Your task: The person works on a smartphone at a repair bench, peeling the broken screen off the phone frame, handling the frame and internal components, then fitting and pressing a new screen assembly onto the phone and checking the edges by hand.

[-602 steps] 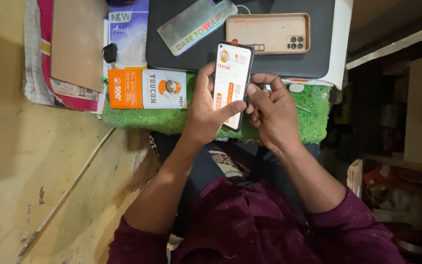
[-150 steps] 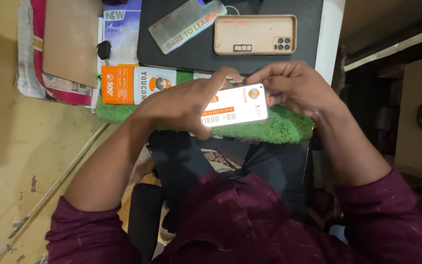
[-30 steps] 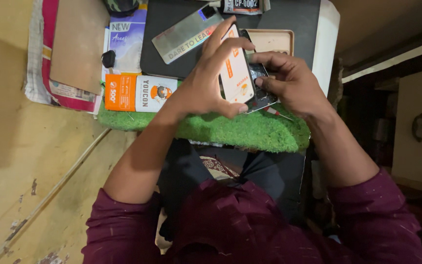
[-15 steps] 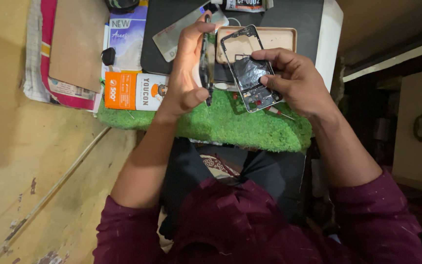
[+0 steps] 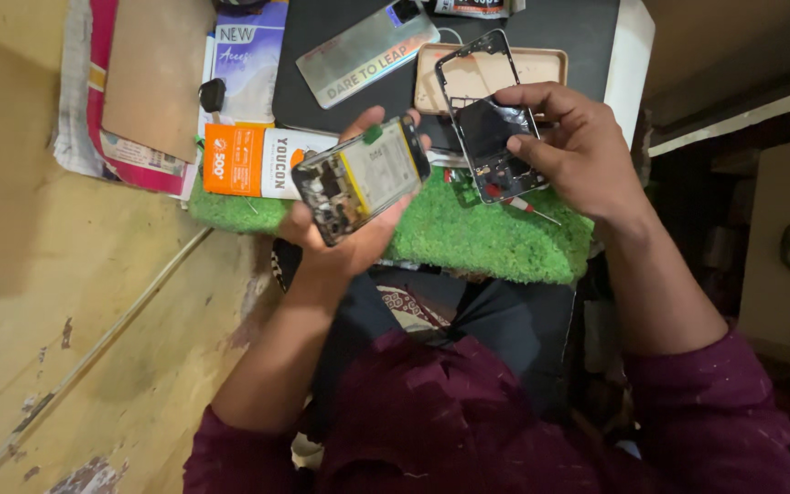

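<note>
Since a second ago, the phone has come apart into two pieces: the left hand point(image 5: 344, 233) has turned the opened phone body point(image 5: 361, 178) face up, its battery and circuit boards now showing, where earlier the white and orange back faced the camera. That hand cradles the body from below, fingers curled round its edges, above the green turf mat point(image 5: 486, 238). The right hand point(image 5: 578, 155) pinches the separated dark back frame point(image 5: 491, 128) between thumb and fingers, holding it tilted just beside the body, a little farther from the person, over a tan phone case point(image 5: 550, 66) on the black tabletop point(image 5: 587, 27). A silvery phone point(image 5: 367, 53) lies beyond the left hand, and an orange and white box point(image 5: 257, 162) sits near its knuckles.
</note>
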